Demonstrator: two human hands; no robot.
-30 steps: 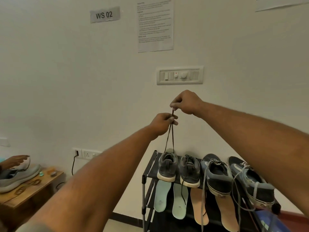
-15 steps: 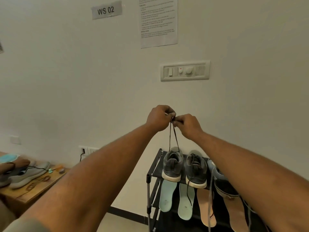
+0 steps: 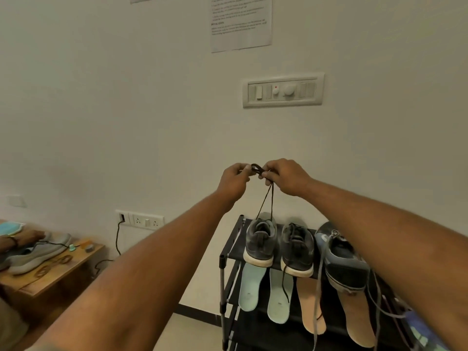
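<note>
Shoe rack: the black shoe rack (image 3: 222, 274) stands against the wall on the right. Its foot and right side run out of frame, and the right forearm hides part of it.
Table: the wooden table (image 3: 65, 272) at far left is cut by the frame's edge. It carries a pale grey shoe (image 3: 38, 254), with another person's hand (image 3: 22, 238) at the shoe's far end. The small bits around them are too blurred to name.
Notice: the paper notice (image 3: 240, 21) on the wall is cut off at the top, and its print is too small to read.
Top shelf: it holds the left grey shoe (image 3: 259, 241) and, just beside it, the second grey shoe (image 3: 297, 249), both heels near. Right of them sits a blue shoe (image 3: 342, 259) with loose pale laces. Anything further right is hidden behind the forearm.
Below the shelf: two pale green insoles (image 3: 250, 287) show under the grey shoes and two tan insoles (image 3: 312, 307) to their right. What they rest on cannot be told.
Lace: the dark lace (image 3: 255, 167) rises in two strands from the left grey shoe to the hands above the rack. Its top is coiled in a small loop between them.
Left hand: the left hand (image 3: 234, 182) has its fingers curled and pinches the loop's left side.
Right hand: the right hand (image 3: 286, 177) has its fingers curled and pinches the lace where the strands meet the loop. The fingertips are mostly hidden.
</note>
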